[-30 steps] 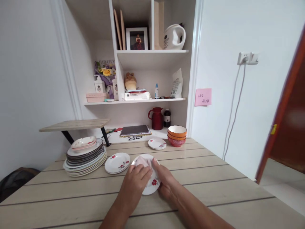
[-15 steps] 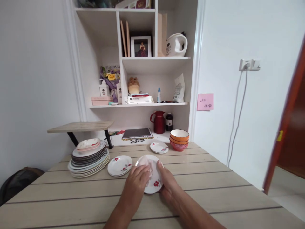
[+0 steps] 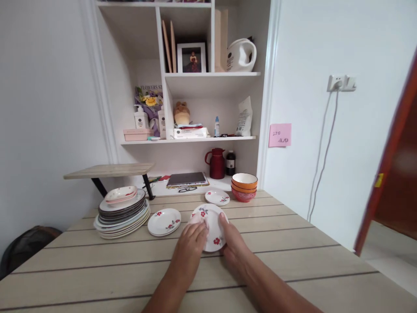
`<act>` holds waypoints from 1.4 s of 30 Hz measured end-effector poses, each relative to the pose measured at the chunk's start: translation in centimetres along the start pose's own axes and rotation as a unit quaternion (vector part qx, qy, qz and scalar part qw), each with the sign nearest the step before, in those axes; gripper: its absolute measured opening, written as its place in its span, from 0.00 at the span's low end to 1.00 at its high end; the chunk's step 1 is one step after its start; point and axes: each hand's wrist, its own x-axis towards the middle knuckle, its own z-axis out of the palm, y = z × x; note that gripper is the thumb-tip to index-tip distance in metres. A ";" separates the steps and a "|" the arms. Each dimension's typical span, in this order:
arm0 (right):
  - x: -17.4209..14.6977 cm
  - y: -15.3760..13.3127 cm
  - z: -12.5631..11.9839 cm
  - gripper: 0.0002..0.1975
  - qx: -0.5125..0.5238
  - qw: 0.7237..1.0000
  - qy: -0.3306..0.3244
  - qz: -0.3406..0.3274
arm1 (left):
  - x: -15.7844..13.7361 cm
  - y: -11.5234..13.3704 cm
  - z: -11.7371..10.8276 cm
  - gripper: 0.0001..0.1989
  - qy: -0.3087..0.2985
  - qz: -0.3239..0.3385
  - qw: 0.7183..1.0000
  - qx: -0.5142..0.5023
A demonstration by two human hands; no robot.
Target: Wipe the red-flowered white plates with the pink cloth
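Observation:
A white plate with red flowers point(image 3: 213, 226) is held tilted above the table, its face toward me. My right hand point(image 3: 233, 239) grips its right edge, thumb on the rim and the other fingers hidden behind. Against the plate's left side, my left hand point(image 3: 192, 241) presses a pale pink cloth point(image 3: 196, 218), which is partly covered by the fingers. Left of my hands lies a small stack of matching flowered plates point(image 3: 164, 221). Farther back are more small flowered plates point(image 3: 217, 198).
A tall stack of plates point(image 3: 122, 217) topped by pink-rimmed dishes stands at left, near a small wooden riser point(image 3: 109, 171). Stacked bowls point(image 3: 244, 187) sit at the back right. Behind them are a red jug point(image 3: 216, 164), a dark bottle point(image 3: 230, 163) and a laptop point(image 3: 187, 178).
My left hand and the cloth have moved toward the plate's left edge, uncovering the flowers at its top. The whole view has shifted slightly.

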 end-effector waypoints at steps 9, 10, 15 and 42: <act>-0.7 1.3 0.6 0.16 0.010 0.998 -0.065 -0.001 | 0.3 -1.2 0.4 0.18 -0.002 -0.027 1.000 -0.010; -0.6 1.3 0.5 0.16 0.012 0.999 -0.052 0.001 | 0.2 -1.3 0.5 0.18 -0.004 -0.044 0.999 -0.001; 0.2 0.8 -0.2 0.16 0.019 0.999 -0.028 0.008 | 0.0 -0.1 0.3 0.17 -0.034 -0.027 0.999 -0.006; -0.4 -0.4 0.5 0.17 0.030 1.000 0.002 -0.008 | 0.2 0.0 0.0 0.16 -0.057 -0.120 0.989 -0.058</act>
